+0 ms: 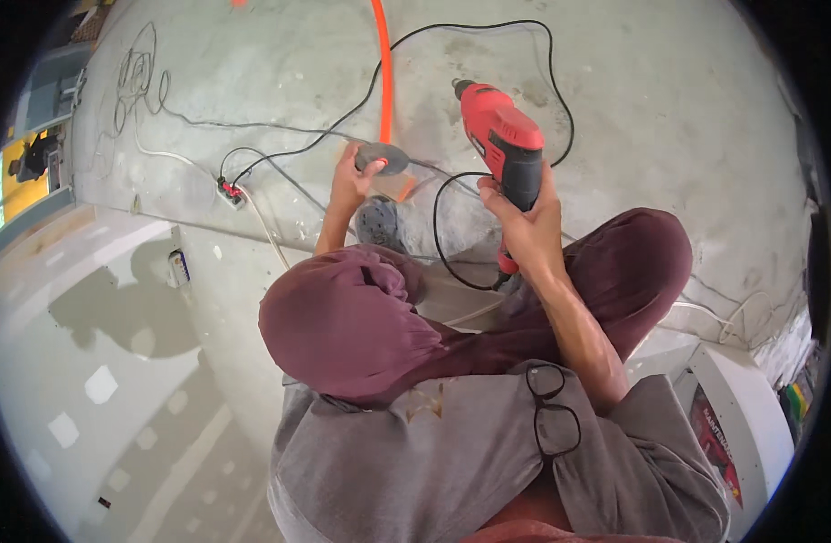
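Drill work on a bare concrete floor, tool in hand and not yet put to any surface.

Right hand (524,226) is clamped round the grip of a red and black corded electric drill (504,145), held up with its chuck pointing away and touching nothing; left hand (352,181) is closed on a flat grey round disc (384,159) beside an orange plastic conduit (383,72) that runs across the floor; no hole or fixing shows, so by my judgement the drilling itself is still to do; black cable (451,231) loops over rough grey concrete (660,100); a white power strip (231,192) lies near; pale patched wall panels (80,362) lie at left.
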`<state>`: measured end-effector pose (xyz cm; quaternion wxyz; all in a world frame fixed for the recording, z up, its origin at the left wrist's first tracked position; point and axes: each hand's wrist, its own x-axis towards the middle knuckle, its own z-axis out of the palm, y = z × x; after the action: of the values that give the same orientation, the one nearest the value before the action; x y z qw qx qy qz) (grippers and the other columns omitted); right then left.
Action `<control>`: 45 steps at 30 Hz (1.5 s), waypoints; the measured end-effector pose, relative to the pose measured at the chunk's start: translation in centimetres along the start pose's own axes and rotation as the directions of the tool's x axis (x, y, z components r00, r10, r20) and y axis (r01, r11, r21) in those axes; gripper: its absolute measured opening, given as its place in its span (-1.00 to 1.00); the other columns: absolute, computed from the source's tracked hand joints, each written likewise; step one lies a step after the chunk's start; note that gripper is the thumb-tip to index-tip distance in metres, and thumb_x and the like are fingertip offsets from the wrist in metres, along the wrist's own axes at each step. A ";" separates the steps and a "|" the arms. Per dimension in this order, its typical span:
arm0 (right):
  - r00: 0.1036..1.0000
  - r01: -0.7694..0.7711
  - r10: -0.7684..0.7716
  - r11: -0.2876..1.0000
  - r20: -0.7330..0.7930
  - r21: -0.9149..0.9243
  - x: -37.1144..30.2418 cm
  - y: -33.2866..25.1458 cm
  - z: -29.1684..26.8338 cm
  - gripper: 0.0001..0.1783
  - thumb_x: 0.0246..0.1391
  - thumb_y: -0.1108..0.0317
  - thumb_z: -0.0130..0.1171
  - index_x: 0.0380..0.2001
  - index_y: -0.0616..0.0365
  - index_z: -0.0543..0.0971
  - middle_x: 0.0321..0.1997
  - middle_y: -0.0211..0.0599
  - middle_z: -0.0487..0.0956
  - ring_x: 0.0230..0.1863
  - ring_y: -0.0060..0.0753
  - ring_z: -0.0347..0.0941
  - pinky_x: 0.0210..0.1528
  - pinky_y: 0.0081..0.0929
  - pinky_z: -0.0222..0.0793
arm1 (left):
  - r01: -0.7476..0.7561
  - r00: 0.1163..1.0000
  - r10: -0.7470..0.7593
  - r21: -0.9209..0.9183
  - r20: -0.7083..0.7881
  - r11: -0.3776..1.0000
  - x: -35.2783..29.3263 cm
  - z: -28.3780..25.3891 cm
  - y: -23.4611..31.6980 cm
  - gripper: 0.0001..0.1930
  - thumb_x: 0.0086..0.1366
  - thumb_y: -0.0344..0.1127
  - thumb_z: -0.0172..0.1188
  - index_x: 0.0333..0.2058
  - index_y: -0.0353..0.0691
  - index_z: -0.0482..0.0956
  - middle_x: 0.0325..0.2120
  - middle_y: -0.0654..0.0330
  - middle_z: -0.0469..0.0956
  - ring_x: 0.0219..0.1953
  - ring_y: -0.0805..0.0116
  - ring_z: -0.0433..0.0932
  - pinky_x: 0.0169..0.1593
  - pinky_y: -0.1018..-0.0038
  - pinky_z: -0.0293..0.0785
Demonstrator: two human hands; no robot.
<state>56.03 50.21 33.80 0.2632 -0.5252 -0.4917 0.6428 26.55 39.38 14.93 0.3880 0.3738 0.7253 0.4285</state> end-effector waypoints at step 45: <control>0.994 -0.080 0.085 0.995 0.072 -0.064 -0.3 1.8 -0.2 -0.18 0.10 0.35 0.41 0.41 0.21 0.34 0.05 -0.26 0.66 0.04 -0.44 0.57 0.15 -0.43 0.43 | -0.246 0.928 0.370 0.820 0.045 0.517 -6.9 1.5 -3.9 -0.70 0.39 -0.08 0.31 -0.08 -0.16 0.67 -0.07 0.11 0.59 -0.02 -0.06 0.61 -0.02 0.14 0.60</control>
<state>56.58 49.38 32.30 0.2019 -0.5286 -0.4982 0.6570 29.90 32.48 12.52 0.0403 0.6019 0.7862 0.1339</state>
